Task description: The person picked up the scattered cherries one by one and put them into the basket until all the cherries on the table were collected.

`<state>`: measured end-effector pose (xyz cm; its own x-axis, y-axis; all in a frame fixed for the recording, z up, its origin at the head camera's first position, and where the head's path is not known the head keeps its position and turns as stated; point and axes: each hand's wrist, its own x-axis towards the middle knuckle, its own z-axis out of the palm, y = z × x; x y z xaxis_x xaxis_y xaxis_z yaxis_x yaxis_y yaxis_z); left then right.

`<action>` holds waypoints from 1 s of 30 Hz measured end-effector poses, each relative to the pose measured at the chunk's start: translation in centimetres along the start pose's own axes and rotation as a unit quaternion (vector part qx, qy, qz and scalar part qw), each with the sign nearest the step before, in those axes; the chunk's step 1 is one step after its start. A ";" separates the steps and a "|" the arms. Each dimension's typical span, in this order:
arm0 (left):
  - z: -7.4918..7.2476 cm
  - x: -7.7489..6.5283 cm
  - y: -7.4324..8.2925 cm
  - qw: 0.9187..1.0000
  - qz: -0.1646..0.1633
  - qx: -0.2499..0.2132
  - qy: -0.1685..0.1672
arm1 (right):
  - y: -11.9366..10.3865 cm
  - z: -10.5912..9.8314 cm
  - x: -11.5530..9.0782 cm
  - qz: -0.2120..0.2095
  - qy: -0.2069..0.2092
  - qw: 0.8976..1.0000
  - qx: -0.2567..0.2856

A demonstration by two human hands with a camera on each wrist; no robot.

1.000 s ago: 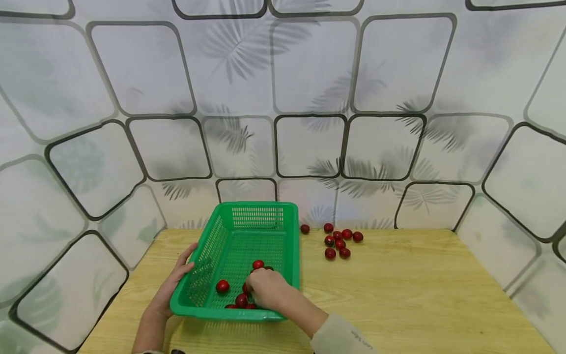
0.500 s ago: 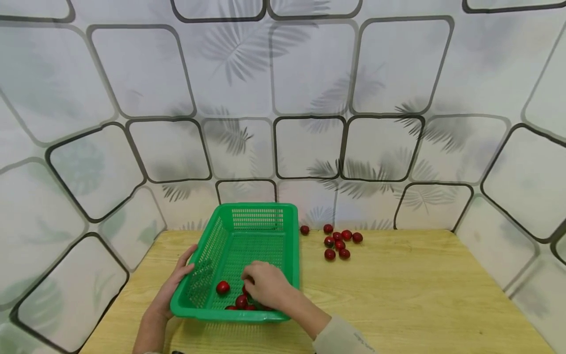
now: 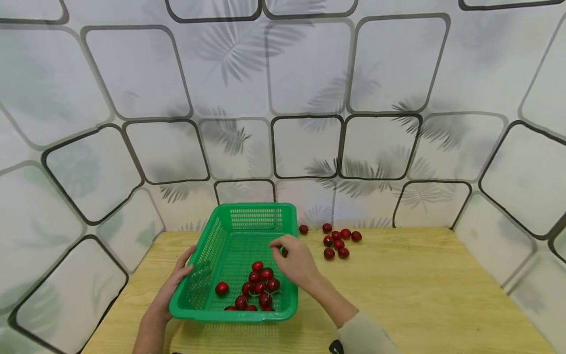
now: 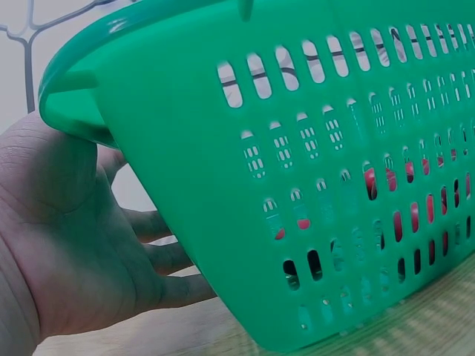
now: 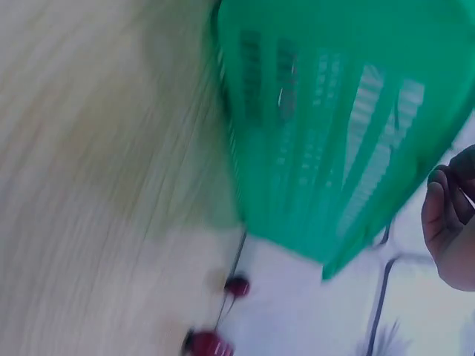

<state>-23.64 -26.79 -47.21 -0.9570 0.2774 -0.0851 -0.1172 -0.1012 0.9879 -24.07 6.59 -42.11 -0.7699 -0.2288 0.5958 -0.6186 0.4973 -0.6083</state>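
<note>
My left hand [image 3: 170,287] lies along the outer left side of a green plastic basket [image 3: 201,314], fingers extended against the wall under the rim. In the left wrist view the palm [image 4: 82,245] shows beside the basket's corner, fingertips hidden behind it. Over the basket's right side, my right hand [image 3: 295,260] has curled fingers and pinches a dark red cherry [image 3: 285,252], mostly covered by them. Several red cherries [image 3: 260,287] with thin stems cluster at the basket's near right; a single cherry [image 3: 222,288] sits apart to their left. In the right wrist view the hand [image 5: 451,222] is partly cut off.
Several more cherries [image 3: 338,244] lie loose on the wooden table [image 3: 407,290] to the right of the basket, near the back edge. One cherry [image 3: 303,229] is close by the basket's far right corner. A patterned sheet [image 3: 309,147] rises behind the table.
My right hand has risen from the cherry cluster and moved right and away from me, toward the basket's right rim, uncovering the cherries beneath. The left hand and basket stay almost where they were.
</note>
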 end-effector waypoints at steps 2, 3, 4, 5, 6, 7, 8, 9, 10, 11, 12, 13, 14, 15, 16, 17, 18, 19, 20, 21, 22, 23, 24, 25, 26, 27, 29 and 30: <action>0.0 0.0 0.0 1.000 0.002 0.002 -0.002 | 1.4 -1.0 0.2 0.020 0.020 0.999 -0.026; 0.0 0.0 0.0 1.000 0.001 0.002 -0.001 | 2.2 -1.6 0.2 0.032 0.028 0.998 -0.042; 0.0 0.0 0.0 1.000 0.003 0.002 0.001 | 2.9 -2.1 0.3 0.048 0.031 0.997 -0.054; 0.0 0.0 0.0 1.000 0.002 0.001 0.001 | 3.7 -2.7 0.4 0.066 0.033 0.995 -0.063; 0.0 0.0 0.0 1.000 0.002 0.000 0.002 | 4.6 -3.3 0.5 0.079 0.034 0.993 -0.076; 0.0 0.0 0.0 1.000 0.002 -0.001 0.001 | 5.4 -3.9 0.5 0.094 0.032 0.991 -0.088; 0.0 0.0 0.0 1.000 0.002 -0.002 0.001 | 6.2 -4.5 0.5 0.112 0.026 0.988 -0.099; 0.0 0.0 0.0 1.000 0.003 -0.004 0.002 | 7.0 -5.1 0.5 0.128 0.018 0.986 -0.110; 0.0 0.0 0.0 1.000 0.004 -0.004 -0.001 | 7.8 -5.7 0.5 0.150 0.007 0.981 -0.120; 0.0 0.0 0.0 1.000 0.004 -0.005 -0.004 | 8.6 -6.2 0.5 0.168 -0.003 0.977 -0.131; 0.0 0.1 0.0 1.000 0.003 -0.005 -0.005 | 9.4 -6.7 0.4 0.184 -0.017 0.972 -0.145; 0.1 0.1 0.0 1.000 0.002 -0.007 -0.006 | 10.1 -7.2 0.4 0.205 -0.031 0.966 -0.157; 0.1 0.1 0.0 1.000 0.002 -0.008 -0.006 | 10.8 -7.6 0.4 0.223 -0.045 0.959 -0.171; 0.1 0.1 0.0 1.000 0.001 -0.009 -0.004 | 11.3 -8.0 0.3 0.238 -0.058 0.952 -0.183; 0.1 0.1 0.0 1.000 0.000 -0.011 -0.002 | 12.0 -8.2 0.3 0.250 -0.069 0.946 -0.196; 0.1 0.1 -0.1 1.000 -0.003 -0.013 0.001 | 12.5 -8.4 0.3 0.258 -0.080 0.941 -0.205; 0.1 0.0 -0.1 1.000 -0.006 -0.015 0.004 | 13.0 -8.6 0.2 0.264 -0.090 0.936 -0.212; 0.1 0.0 -0.1 1.000 -0.007 -0.017 0.007 | 13.4 -8.7 0.2 0.268 -0.097 0.934 -0.218; 0.0 0.0 -0.1 1.000 -0.010 -0.019 0.010 | 13.7 -8.7 0.2 0.270 -0.104 0.932 -0.219; 0.0 -0.1 -0.1 1.000 -0.013 -0.022 0.011 | 13.9 -8.7 0.1 0.271 -0.110 0.931 -0.220; 0.0 -0.1 -0.2 1.000 -0.016 -0.023 0.012 | 14.2 -8.6 0.1 0.271 -0.116 0.930 -0.221; 0.0 -0.1 -0.2 0.999 -0.018 -0.023 0.012 | 14.4 -8.6 0.1 0.272 -0.121 0.929 -0.219; 0.0 -0.2 -0.2 0.999 -0.019 -0.024 0.013 | 14.5 -8.5 0.1 0.271 -0.125 0.929 -0.220; 0.0 -0.2 -0.2 0.999 -0.019 -0.022 0.013 | 14.6 -8.5 0.1 0.272 -0.130 0.928 -0.219; 0.0 -0.2 -0.2 1.000 -0.018 -0.021 0.010 | 14.7 -8.4 0.1 0.273 -0.134 0.928 -0.217; 0.0 -0.1 -0.2 1.000 -0.016 -0.019 0.009 | 14.8 -8.3 0.1 0.270 -0.136 0.928 -0.218; 0.0 -0.1 -0.2 1.000 -0.011 -0.016 0.005 | 14.9 -8.2 0.2 0.267 -0.139 0.928 -0.220; 0.0 -0.1 -0.2 1.000 -0.009 -0.015 0.003 | 14.9 -8.1 0.2 0.264 -0.138 0.928 -0.223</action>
<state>-23.56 -26.83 -47.36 -0.9565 0.2730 -0.1031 -0.1415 -0.1251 0.9820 -32.19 20.72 -46.82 -0.9962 -0.0292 0.0818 -0.0639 0.8842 -0.4628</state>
